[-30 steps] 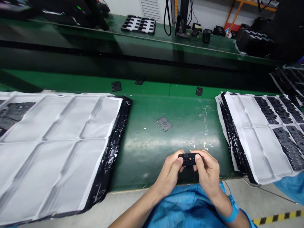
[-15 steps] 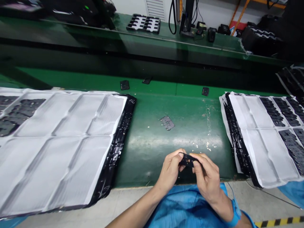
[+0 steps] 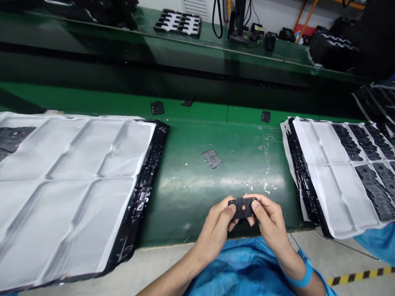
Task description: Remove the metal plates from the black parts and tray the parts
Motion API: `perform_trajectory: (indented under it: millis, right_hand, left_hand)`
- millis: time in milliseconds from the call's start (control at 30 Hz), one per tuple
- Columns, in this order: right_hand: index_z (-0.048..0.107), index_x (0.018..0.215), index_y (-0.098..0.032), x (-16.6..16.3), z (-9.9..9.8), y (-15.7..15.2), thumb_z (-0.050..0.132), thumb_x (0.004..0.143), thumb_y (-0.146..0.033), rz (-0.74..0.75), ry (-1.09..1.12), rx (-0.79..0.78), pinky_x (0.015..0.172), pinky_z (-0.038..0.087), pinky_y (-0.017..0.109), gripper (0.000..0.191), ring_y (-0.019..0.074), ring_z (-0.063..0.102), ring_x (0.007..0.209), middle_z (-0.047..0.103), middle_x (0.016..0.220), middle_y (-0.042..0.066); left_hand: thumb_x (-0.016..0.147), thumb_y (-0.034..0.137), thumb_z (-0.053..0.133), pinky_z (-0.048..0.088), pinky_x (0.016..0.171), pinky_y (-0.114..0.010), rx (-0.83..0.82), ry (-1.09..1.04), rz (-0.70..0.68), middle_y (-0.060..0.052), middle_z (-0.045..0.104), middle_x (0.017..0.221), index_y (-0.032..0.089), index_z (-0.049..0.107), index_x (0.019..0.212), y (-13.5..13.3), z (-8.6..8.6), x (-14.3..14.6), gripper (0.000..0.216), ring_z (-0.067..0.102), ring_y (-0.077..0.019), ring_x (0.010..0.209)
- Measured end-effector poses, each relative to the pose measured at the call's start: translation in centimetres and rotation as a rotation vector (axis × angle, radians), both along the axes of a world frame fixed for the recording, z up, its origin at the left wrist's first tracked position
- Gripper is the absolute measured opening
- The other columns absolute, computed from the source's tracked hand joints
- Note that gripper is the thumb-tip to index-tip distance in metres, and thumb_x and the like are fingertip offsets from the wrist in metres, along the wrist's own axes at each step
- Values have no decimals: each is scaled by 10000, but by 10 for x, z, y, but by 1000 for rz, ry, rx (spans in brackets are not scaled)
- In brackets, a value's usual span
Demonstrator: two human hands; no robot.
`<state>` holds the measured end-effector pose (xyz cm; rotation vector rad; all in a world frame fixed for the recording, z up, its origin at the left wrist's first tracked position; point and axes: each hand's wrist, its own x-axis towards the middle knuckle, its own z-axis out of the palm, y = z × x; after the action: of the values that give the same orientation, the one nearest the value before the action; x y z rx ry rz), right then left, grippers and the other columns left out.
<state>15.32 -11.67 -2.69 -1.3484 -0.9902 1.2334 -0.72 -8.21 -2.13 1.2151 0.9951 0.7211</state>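
Note:
I hold a small flat black plastic part with cut-outs between both hands, over the near edge of the green table. My left hand pinches its left end with thumb and fingers. My right hand pinches its right end; a blue strap circles that wrist. The part faces up towards me. Another flat grey part lies loose on the table beyond my hands.
A big black tray stack under white sheets fills the left. A similar tray on the right holds rows of several black parts. Small black parts lie at the back edge. A second green bench carries trays and equipment.
The part was tilted on edge half a second ago; now it lies flat again between my fingertips. My hands stay in the same place.

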Motion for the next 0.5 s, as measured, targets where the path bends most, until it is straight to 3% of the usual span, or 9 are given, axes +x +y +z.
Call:
perform_trajectory:
  millis: [500]
  right_hand:
    - [779, 958, -176, -7, -1, -1, 598, 1017, -480, -34, 21, 0, 511, 448, 218, 358, 110, 547, 511, 601, 619, -16]
  left_hand:
    - [1023, 421, 358, 312, 499, -261, 55, 110, 42, 55, 432, 561, 229, 461, 665, 4, -2, 1, 419, 396, -130, 507]
